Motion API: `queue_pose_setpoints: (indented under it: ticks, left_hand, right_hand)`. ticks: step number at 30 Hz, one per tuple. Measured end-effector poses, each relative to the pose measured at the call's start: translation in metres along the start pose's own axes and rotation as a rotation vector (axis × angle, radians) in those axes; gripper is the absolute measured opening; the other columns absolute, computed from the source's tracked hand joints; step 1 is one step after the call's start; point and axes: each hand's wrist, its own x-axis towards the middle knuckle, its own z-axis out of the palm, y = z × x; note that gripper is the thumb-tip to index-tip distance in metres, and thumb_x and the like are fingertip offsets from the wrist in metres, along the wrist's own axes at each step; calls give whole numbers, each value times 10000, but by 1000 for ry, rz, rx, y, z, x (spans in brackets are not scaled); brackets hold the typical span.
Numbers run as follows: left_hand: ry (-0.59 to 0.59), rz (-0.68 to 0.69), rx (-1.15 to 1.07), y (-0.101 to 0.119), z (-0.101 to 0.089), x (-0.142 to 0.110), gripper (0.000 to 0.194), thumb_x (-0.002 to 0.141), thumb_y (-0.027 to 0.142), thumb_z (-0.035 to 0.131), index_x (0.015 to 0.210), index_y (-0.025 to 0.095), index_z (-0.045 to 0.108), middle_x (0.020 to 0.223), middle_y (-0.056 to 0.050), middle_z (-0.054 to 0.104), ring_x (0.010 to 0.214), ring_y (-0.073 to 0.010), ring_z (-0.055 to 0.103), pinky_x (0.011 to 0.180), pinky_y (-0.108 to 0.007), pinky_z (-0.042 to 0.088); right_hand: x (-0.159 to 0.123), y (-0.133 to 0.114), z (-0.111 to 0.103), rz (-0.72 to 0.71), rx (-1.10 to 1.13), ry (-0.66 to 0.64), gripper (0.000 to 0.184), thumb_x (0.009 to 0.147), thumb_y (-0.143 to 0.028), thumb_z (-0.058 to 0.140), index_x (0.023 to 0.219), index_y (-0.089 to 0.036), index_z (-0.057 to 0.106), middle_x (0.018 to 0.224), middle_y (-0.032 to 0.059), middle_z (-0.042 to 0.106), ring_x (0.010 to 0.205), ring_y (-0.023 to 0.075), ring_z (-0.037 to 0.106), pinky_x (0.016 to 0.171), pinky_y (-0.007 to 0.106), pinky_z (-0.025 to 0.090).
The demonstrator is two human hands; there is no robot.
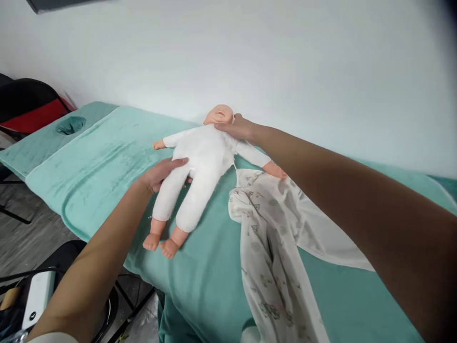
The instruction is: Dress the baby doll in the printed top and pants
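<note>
A baby doll [200,150] with a white cloth body and bare plastic hands and feet lies face up on the green bed cover. My left hand [163,172] grips it at the hip, thumb on top and fingertips showing between its legs. At the doll's neck and shoulder, my right hand [237,127] takes hold, with most of its fingers hidden behind the head and neck. Beside the doll, under its outstretched arm, a white printed cloth garment [266,228] lies spread and wrinkled, partly hanging over the near edge.
The green-covered bed [117,138] runs along a white wall [250,57] and has a face hole [70,125] at its left end. A black and red chair [34,107] stands at the left. Lower left, a white device [39,297] rests on a dark seat.
</note>
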Motion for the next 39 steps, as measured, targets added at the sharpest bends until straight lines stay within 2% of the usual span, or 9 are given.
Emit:
queue_pose_setpoints:
  ticks: [4,8,13,16,20,22,25,31,39]
  left_hand:
    - [-44,-169,-48,-21,-27,12,481,810,567,706,1036,142,714,850,-132,763,807,-296,739,718,-471,610]
    - [-88,-217,-61,-31,-33,13,583,832,647,654,1110,136,690,904,-141,765,865,-309,730,775,-490,598]
    - [377,5,564,-10,-21,-2,605,798,578,708,1240,174,621,1172,-161,720,1069,-358,669,959,-534,515]
    - [525,365,942,8,16,-26,337,889,408,605,1135,185,666,1205,-168,686,1192,-360,590,1063,-524,420]
    - [115,335,903,2,108,-59,409,956,549,483,910,197,687,943,-118,720,919,-294,657,872,-426,489]
    - [-117,214,823,-13,153,-66,433,869,608,607,968,195,689,978,-109,734,887,-284,665,798,-385,492]
    - [-122,92,749,-26,203,-67,329,771,388,744,1023,185,684,1091,-106,735,982,-287,664,821,-357,491]
    - [-349,484,423,12,254,-93,215,768,120,628,957,185,708,1034,-53,689,967,-201,649,893,-300,497]
    - [135,911,742,57,297,-121,500,800,94,579,1293,178,568,1342,-164,558,1297,-324,477,1151,-506,342]
  right_hand:
    - [18,-1,23,48,-64,-27,992,748,-675,747,1479,-119,371,1463,262,505,1292,390,550,1030,507,522]
    - [18,22,16,43,-119,-40,957,776,-782,651,1464,-163,407,1441,232,556,1214,364,611,977,479,545]
    - [-18,82,-43,162,-306,-127,731,970,-766,239,1107,-169,636,1138,194,725,1014,306,698,896,416,550]
    - [-62,116,-90,269,-690,-131,630,976,-694,334,974,-162,672,1148,217,713,1086,364,662,960,470,487]
    - [-128,132,-134,344,-848,-252,553,909,-689,487,1063,-197,685,1300,181,667,1152,374,629,918,463,494]
    - [-155,126,-147,299,-904,-297,430,894,-584,551,1069,-215,685,1271,162,681,1114,361,637,877,453,497]
    - [-186,106,-159,214,-942,-250,316,903,-432,535,1122,-247,668,1222,135,701,1055,332,645,832,428,485]
    - [-249,47,-172,-33,-712,-124,335,921,-438,507,1143,-256,680,1195,90,720,1045,300,649,876,391,461]
    - [-349,-5,-164,-176,-214,-226,282,847,-371,587,1041,-275,768,1110,-23,752,1022,221,671,868,306,473]
